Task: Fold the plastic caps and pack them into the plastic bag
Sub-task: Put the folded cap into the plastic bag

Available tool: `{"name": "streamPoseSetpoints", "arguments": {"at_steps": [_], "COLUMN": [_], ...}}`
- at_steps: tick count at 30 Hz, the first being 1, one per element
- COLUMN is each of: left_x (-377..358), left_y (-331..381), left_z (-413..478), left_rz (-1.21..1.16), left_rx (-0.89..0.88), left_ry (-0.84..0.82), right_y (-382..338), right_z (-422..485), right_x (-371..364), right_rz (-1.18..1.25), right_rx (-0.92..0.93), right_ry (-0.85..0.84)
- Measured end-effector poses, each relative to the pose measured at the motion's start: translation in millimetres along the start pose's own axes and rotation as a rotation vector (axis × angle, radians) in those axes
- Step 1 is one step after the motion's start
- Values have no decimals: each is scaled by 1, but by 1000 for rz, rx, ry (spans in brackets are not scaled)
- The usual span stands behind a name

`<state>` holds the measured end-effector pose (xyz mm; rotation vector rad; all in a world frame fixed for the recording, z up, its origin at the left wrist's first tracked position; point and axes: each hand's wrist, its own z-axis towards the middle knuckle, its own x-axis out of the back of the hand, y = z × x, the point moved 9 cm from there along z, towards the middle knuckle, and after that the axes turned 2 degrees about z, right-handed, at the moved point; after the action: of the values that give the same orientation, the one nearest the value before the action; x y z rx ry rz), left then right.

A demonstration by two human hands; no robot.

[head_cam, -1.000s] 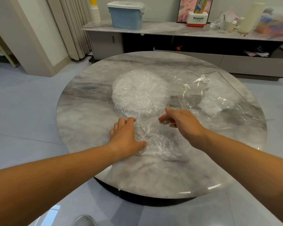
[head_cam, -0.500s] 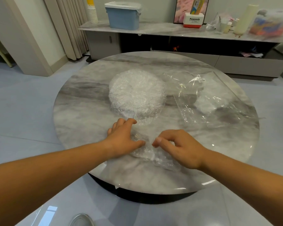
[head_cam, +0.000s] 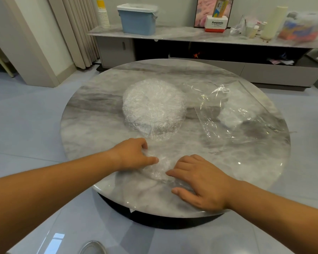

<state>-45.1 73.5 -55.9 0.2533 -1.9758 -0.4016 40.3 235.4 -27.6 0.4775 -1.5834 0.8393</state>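
While I lean over the near edge of the round marble table (head_cam: 99,125), with the toe of a shoe (head_cam: 93,248) showing on the floor at the bottom of the frame, both my forearms reach in from the lower corners and meet over one crumpled plastic cap (head_cam: 159,170). It lies on the marble close to the near rim, in the lower middle of the frame. My right hand (head_cam: 204,184) lies on the cap's right side with fingers spread and nearly straight, thumb apart from them and pressing the film down without closing on it. My left hand (head_cam: 134,154) sits on the cap's left side, its thumb stretched straight across the film toward the right hand and its fingers bent down at the cap's far edge. Whether those fingers pinch the plastic or only press it I cannot tell. Just beyond the hands, at the centre of the table, stands the round stack of caps (head_cam: 154,110), thick and white, its near edge close to my left fingers. To its right lies the clear plastic bag (head_cam: 246,132), flat and glossy, with a small white bundle of folded caps (head_cam: 233,116) inside it. Past the table, along the top of the frame, runs a low sideboard (head_cam: 182,34). It carries paper cups (head_cam: 103,15), a blue bin (head_cam: 138,21), a Panasonic box (head_cam: 217,24) and a cream bottle (head_cam: 273,22), and a curtain (head_cam: 77,30) hangs at upper left.
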Motion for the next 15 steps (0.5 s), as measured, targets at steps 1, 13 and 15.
{"name": "streamPoseSetpoints", "arguments": {"at_steps": [1, 13, 15], "left_x": [1, -5, -3], "left_y": [1, 8, 11], "left_z": [-3, -19, -21], "left_rz": [38, 253, 270], "left_rx": [11, 46, 20], "left_ry": [5, 28, 75], "right_y": [0, -1, -8], "right_z": [-1, -1, 3], "right_x": [1, 26, 20], "right_rz": [-14, 80, 68], "right_rx": [-9, -81, -70], "right_ry": [-5, 189, 144]}}
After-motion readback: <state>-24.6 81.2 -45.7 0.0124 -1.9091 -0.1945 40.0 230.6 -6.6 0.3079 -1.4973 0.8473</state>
